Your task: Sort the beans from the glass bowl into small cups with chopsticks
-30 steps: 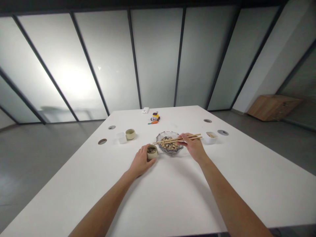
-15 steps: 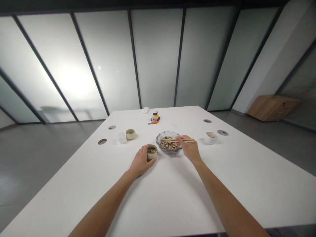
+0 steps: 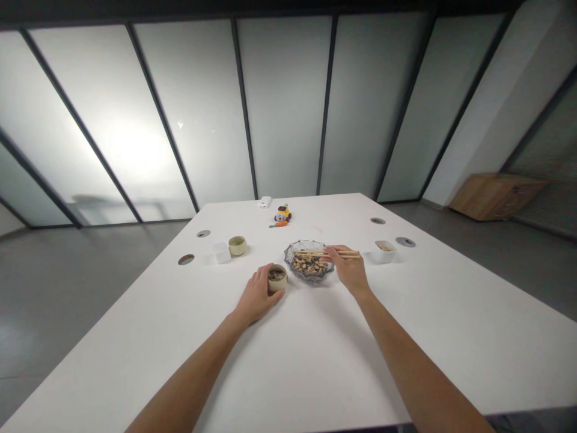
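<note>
My left hand (image 3: pixel 258 293) is wrapped round a small beige cup (image 3: pixel 278 285), which stands on the table with dark bits, perhaps seeds, inside. Just right of the cup sits a clear, scalloped glass bowl (image 3: pixel 311 278) holding a mix of pale and dark pieces that look like nuts and seeds. A pair of wooden chopsticks (image 3: pixel 348 255) is gripped in my right hand (image 3: pixel 350 269) at the bowl's right edge. Their tips point left over the bowl's contents; whether they pinch a piece is too small to tell.
On the white table (image 3: pixel 288 361), a second beige cup (image 3: pixel 237 246) and a white container (image 3: pixel 221 253) stand at left. A white dish (image 3: pixel 383 252) with pale pieces is at right. Farther back lie a toy vehicle (image 3: pixel 283 213), a toy carrot (image 3: pixel 279 224) and a white object (image 3: pixel 265 202).
My right hand has shifted slightly right, drawing the chopsticks with it over the bowl. My left hand stays on the cup.
</note>
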`<state>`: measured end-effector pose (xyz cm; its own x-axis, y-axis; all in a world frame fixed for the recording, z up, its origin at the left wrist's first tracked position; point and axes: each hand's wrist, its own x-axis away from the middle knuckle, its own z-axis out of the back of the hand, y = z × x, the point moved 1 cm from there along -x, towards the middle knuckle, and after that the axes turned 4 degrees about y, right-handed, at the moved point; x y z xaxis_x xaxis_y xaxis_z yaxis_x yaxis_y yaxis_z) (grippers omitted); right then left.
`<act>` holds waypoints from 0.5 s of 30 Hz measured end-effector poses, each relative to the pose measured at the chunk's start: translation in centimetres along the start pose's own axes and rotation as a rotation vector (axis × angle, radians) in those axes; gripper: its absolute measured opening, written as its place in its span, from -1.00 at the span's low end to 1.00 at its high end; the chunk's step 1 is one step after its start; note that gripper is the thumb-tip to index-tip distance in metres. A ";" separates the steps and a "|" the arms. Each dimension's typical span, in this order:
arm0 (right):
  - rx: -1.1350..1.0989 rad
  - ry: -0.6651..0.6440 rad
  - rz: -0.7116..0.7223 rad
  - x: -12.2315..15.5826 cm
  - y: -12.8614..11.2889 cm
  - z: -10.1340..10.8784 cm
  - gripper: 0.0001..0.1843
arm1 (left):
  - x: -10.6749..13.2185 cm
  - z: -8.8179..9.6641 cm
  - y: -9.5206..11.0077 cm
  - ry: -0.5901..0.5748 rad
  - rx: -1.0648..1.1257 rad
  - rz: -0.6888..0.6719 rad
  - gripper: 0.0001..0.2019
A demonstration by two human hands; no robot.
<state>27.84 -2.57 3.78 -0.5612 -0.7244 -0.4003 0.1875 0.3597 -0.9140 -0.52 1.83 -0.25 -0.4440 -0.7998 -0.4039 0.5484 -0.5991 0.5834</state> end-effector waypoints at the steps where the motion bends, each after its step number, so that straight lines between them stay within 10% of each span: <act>1: -0.060 0.007 -0.012 -0.2 -0.1 0.1 -0.37 | 0.0 0.0 0.0 -0.002 0.000 0.001 -0.32; 9: -0.285 -0.172 -0.130 -0.2 -1.9 0.4 -0.41 | 0.0 0.2 0.1 -0.018 -0.014 0.007 -0.30; 15: -0.161 0.028 -0.058 -0.1 -0.6 -0.1 -0.34 | 0.0 0.2 0.2 -0.017 -0.014 0.004 -0.31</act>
<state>27.66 -2.69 4.38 -0.5900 -0.7309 -0.3430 0.0239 0.4088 -0.9123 -0.60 1.71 -0.02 -0.4541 -0.8014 -0.3894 0.5599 -0.5966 0.5749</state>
